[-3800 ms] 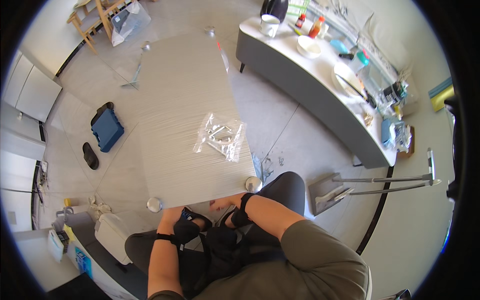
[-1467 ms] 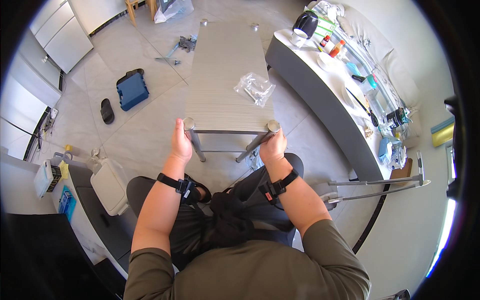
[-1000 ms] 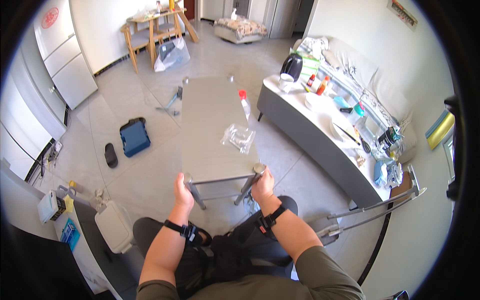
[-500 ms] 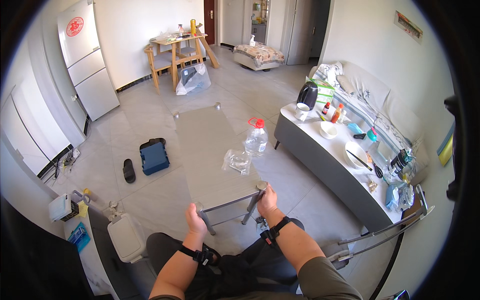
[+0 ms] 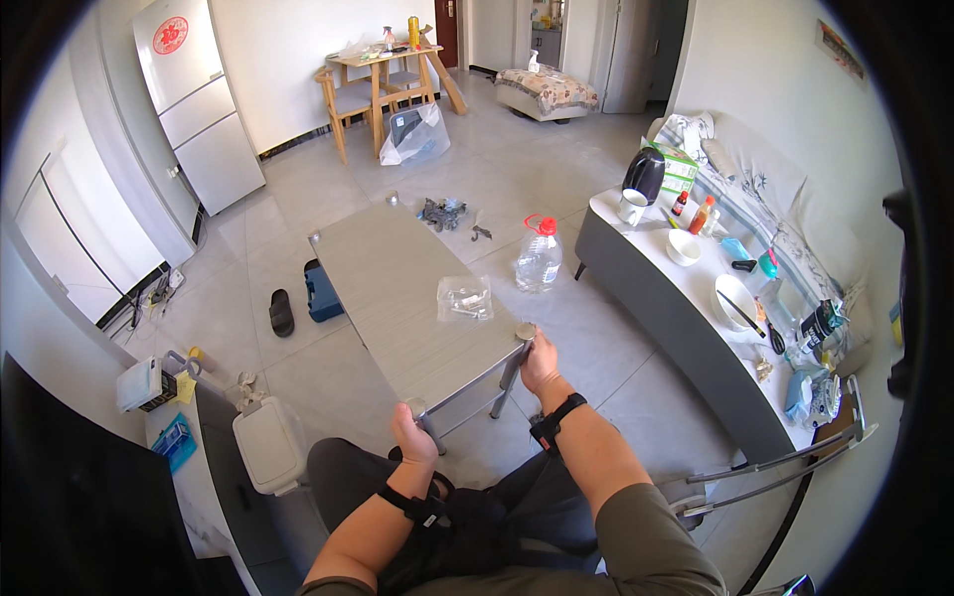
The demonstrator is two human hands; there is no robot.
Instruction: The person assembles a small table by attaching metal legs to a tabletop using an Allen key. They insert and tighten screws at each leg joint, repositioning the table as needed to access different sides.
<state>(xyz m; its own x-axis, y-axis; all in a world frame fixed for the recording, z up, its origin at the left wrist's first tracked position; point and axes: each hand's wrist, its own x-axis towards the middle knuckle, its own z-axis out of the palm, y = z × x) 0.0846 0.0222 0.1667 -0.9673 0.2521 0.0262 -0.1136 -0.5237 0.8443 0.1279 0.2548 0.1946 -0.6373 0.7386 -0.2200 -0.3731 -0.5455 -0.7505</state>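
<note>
Here, a grey wood-grained, metal-legged low table (image 5: 402, 283) stretches ahead of the grip. The right hand (image 5: 541, 362) curls round one near leg; the left hand (image 5: 413, 438) meets the other, fingers hidden, closure unclear. Forward, a clear bag (image 5: 464, 298) lies on top and a water jug (image 5: 538, 262) stands beyond; leftward, the tabletop half-hides a blue case (image 5: 320, 295).

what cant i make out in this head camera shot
All in the head view:
Left hand: how far its fingers wrap round, hidden by the hand itself.
Right hand: likewise.
Plastic bag: how many parts it holds; they are too small, with glare.
Blue case: its right side, covered by the tabletop.
Wall picture: its subject, too small and blurred.
</note>
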